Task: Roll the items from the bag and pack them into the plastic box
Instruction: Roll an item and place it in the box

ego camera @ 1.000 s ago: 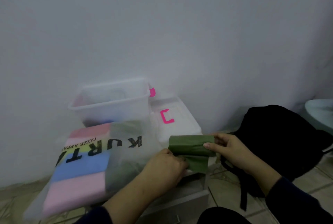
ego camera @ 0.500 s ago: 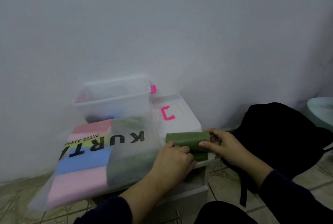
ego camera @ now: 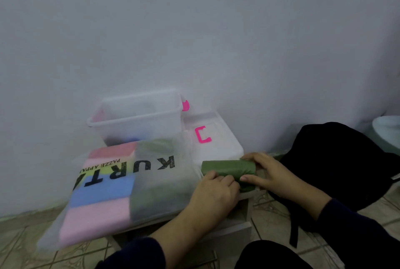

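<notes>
Both hands are gripping a green cloth roll: left hand curling over its near side, right hand pinching its right end. Just left, a frosted bag of folded cloths is lying before the clear plastic box; white lid behind, black backpack right.

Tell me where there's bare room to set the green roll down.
Little on the stand: the printed bag covers its left, both hands work the green roll at front right. Free: the white lid around its pink handle, and the open plastic box.
</notes>
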